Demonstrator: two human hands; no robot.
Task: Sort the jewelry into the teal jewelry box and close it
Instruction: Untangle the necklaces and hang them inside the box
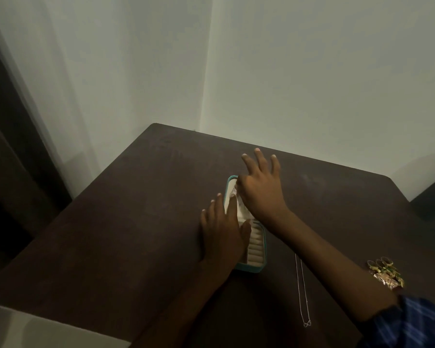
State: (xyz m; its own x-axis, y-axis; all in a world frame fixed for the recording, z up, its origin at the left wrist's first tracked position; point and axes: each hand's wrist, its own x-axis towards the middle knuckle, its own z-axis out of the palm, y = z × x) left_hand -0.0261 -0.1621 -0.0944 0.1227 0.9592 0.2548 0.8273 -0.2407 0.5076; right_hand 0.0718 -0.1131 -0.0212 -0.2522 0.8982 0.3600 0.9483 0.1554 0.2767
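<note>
Teal jewelry box (248, 267), one necklace (302, 292), perhaps three rings (381, 263).

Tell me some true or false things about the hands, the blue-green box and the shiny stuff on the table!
1. The teal jewelry box is open. True.
2. The silver necklace lies inside the box. False: it lies on the table, beside the box.
3. Both the left hand and the right hand are at the box. True.
4. The gold jewelry pile sits left of the box. False: it sits far to the right.
</note>
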